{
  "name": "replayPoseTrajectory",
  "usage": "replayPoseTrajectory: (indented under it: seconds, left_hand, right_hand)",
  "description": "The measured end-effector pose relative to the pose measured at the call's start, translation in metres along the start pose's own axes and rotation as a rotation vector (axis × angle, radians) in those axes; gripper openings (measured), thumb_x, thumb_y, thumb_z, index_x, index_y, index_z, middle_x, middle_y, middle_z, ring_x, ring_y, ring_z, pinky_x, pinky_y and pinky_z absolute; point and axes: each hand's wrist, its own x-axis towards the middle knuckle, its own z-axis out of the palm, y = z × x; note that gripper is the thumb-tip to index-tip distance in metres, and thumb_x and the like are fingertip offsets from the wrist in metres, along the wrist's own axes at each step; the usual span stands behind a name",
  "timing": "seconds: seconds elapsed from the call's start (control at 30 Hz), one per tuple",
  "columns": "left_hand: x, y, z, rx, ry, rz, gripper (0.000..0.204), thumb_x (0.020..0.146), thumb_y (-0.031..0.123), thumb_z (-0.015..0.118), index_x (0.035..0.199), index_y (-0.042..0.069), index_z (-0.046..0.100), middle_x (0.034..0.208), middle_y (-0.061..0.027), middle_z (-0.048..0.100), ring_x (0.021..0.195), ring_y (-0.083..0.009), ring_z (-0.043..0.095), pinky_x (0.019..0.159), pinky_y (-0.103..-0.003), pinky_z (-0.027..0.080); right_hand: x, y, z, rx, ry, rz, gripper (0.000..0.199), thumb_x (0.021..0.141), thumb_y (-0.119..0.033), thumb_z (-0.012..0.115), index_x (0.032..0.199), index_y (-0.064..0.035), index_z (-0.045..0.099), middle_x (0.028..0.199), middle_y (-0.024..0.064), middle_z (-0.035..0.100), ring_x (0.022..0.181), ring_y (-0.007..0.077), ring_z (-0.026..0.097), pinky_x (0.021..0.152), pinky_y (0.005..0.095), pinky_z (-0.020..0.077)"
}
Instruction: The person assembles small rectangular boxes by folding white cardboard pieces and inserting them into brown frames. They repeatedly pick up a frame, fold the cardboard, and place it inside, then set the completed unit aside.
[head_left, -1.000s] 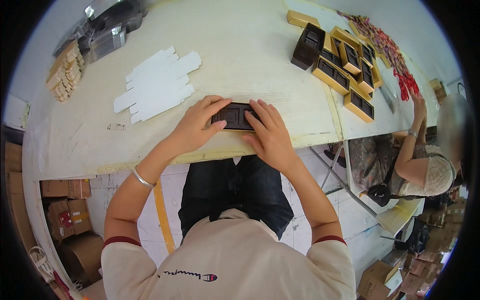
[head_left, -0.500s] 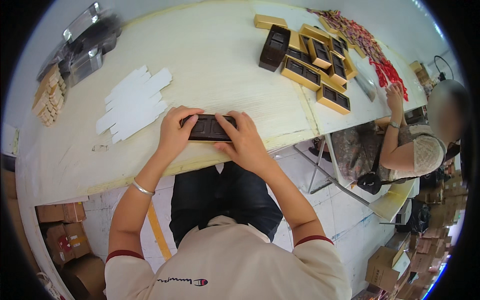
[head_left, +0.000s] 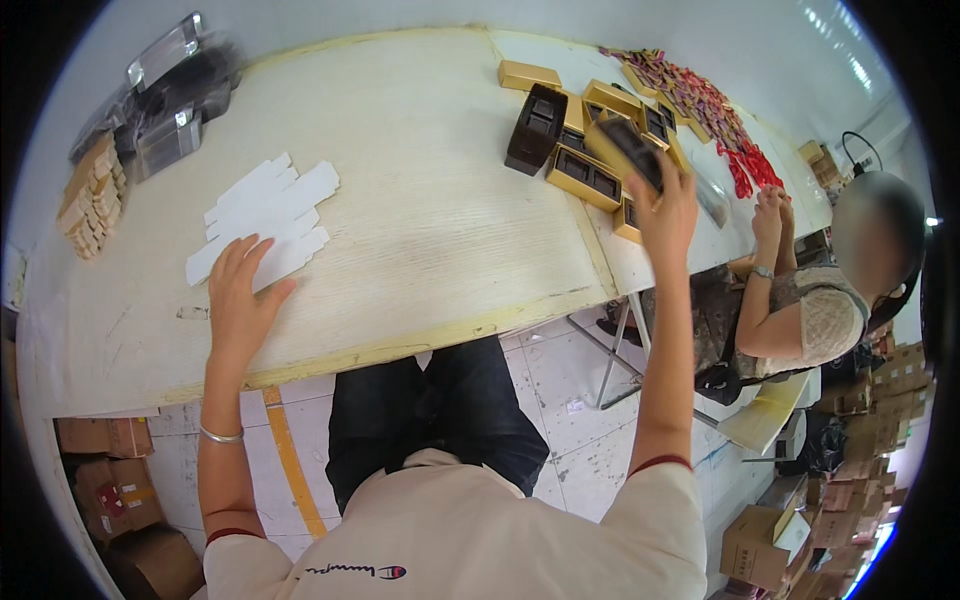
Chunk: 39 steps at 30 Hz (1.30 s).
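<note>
Parting, the left hand (head_left: 242,305) and the right hand (head_left: 668,205) have gone to opposite sides; half a second ago both were on a dark-trayed gold box (head_left: 622,142) at the near edge of the table (head_left: 420,230), whereas now what seems to be that same box is up at the pile on the right, tilted in the right hand; the right grip is clamped on the box; the left grip is apart, thumb well away from the fingers, over the near part of the white card blanks (head_left: 265,215), and whether it touches them I cannot tell; this suggests that the two-handed work on that box is over, leaving the left hand free.

Counting: one box in hand; at least five other gold boxes (head_left: 583,180) in the pile, several half hidden, so the full number is unclear; one upright stack of dark trays (head_left: 535,130) just beside them, its layers too close to count; one overlapping group of blanks, likewise uncountable; at far left, one stack of pale pieces (head_left: 92,205), many, and at least two clear packets (head_left: 168,140); red strips (head_left: 750,172) beyond number; one co-worker (head_left: 815,320) seated at right.
</note>
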Motion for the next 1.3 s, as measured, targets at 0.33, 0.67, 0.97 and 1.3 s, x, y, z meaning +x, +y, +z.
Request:
replayPoseTrajectory:
  seconds: [0.33,0.67,0.97,1.3]
  left_hand:
    - [-0.004,-0.017,-0.010,-0.109,-0.203,-0.057,0.030,0.084,0.008,0.064,0.112,-0.003,0.062,0.109,-0.0212,0.065,0.098,-0.0363,0.063,0.084,-0.038,0.050]
    - [0.001,-0.070,-0.029,0.126,0.344,0.116,0.018,0.086,0.000,0.059,0.101,0.002,0.067,0.096,-0.0141,0.069,0.086,-0.0299,0.068,0.073,-0.034,0.054]
    - [-0.053,0.068,0.005,-0.109,0.170,0.667,0.023,0.072,0.007,0.070,0.095,0.005,0.067,0.096,-0.0071,0.067,0.087,-0.0243,0.066,0.071,-0.032,0.055]
    - [-0.045,0.059,0.010,-0.306,-0.311,0.237,0.048,0.076,0.033,0.075,0.112,0.003,0.063,0.127,-0.0159,0.056,0.123,-0.0335,0.048,0.100,-0.040,0.042]
  right_hand:
    - [0.002,-0.014,0.042,0.039,0.033,-0.155,0.056,0.080,-0.028,0.072,0.127,-0.0050,0.052,0.125,0.0236,0.051,0.112,0.0385,0.051,0.093,0.0449,0.0411]
    - [-0.057,-0.076,0.016,0.418,-0.092,-0.117,0.042,0.082,-0.008,0.068,0.121,-0.0004,0.055,0.122,0.0212,0.054,0.110,0.0386,0.053,0.094,0.0431,0.0427]
    - [-0.129,-0.175,-0.012,0.718,-0.279,-0.614,0.041,0.076,-0.018,0.072,0.112,-0.0020,0.062,0.124,0.0188,0.056,0.112,0.0358,0.053,0.092,0.0458,0.0441]
    - [-0.131,-0.186,0.006,0.831,-0.661,-0.518,0.038,0.071,-0.009,0.076,0.106,0.0002,0.063,0.122,0.0170,0.058,0.115,0.0383,0.052,0.096,0.0424,0.0446]
